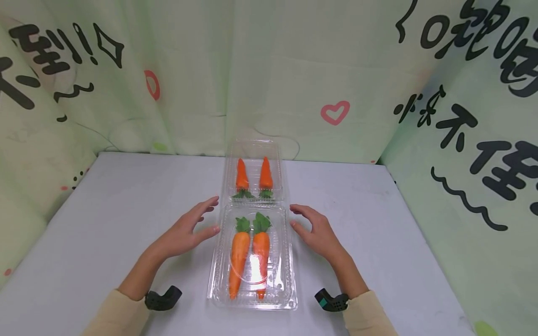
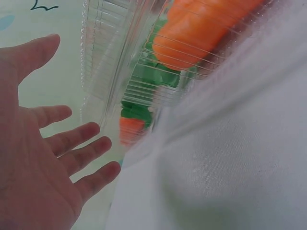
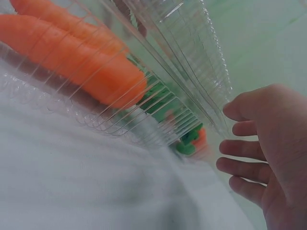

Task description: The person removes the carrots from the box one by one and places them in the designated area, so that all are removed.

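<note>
A clear plastic clamshell box (image 1: 282,284) lies lengthwise in the middle, its lid (image 1: 252,147) swung back on the far side. Two carrots with green tops, a left carrot (image 1: 239,261) and a right carrot (image 1: 261,252), lie side by side in the near half, leaves pointing away. Two shorter orange carrot shapes (image 1: 265,172) show within the lid's outline, leaves toward the hinge. My left hand (image 1: 187,233), fingers spread, is just left of the box near the hinge. Opposite it, my right hand (image 1: 317,233) has loosely bent fingers beside the right edge. Neither hand holds anything.
The box rests on a white-covered table (image 1: 344,196). Pale green curtains (image 1: 277,70) with black lettering and red hearts hang behind it and along both sides. Black wrist devices (image 1: 164,298) sit at both sleeve cuffs.
</note>
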### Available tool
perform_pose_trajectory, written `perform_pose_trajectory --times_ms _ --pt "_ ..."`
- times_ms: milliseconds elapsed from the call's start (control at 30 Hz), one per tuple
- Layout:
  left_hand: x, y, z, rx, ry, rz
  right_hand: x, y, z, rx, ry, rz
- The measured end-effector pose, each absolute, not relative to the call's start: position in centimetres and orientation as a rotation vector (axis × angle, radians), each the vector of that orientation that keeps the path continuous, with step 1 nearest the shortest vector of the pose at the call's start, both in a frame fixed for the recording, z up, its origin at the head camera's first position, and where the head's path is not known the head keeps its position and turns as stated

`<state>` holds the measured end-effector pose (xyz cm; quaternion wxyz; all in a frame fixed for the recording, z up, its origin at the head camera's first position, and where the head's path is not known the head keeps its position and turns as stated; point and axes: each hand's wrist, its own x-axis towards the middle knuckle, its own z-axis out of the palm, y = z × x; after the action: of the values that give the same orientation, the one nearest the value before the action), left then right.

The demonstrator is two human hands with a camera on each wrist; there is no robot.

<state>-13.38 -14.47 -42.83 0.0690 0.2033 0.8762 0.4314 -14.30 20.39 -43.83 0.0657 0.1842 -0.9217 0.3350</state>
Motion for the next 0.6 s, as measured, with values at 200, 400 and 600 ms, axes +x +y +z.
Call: perform_pose_trajectory --times_ms 200,400,600 --pt "-13.32 -14.40 -42.98 0.612 2.624 1.309 -14.33 20.45 -43.93 0.566 -2.779 1.020" --pt "-13.26 -14.36 -43.03 0.618 2.615 1.320 -14.44 20.49 -44.19 0.565 -2.776 1.007" --pt "-13.16 -14.32 -43.00 0.622 2.605 1.331 -14.43 20.36 -44.21 0.545 -2.790 1.022"
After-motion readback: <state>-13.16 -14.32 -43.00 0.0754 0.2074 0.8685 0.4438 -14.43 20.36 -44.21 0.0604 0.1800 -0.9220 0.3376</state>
